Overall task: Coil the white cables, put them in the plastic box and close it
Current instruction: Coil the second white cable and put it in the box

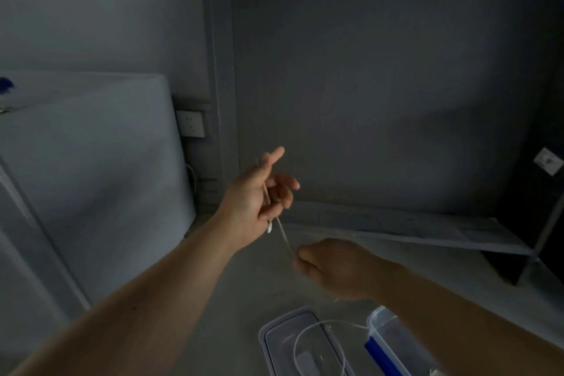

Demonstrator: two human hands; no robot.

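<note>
My left hand (259, 198) is raised palm up, fingers curled around one end of a thin white cable (283, 235), whose plug hangs below the palm. The cable runs down to my right hand (332, 265), which pinches it in a closed fist. Below, another stretch of white cable loops over a clear plastic lid (293, 342) lying flat on the grey table (244, 278). The clear plastic box (393, 342) with a blue clip stands at the bottom right, partly hidden by my right forearm.
A white appliance (85, 180) fills the left side. A wall socket (190, 123) sits beside it. A dark grey panel (381, 94) backs the table, with a low shelf (427, 232) along its foot. A small white square fitting (548, 161) is at the right.
</note>
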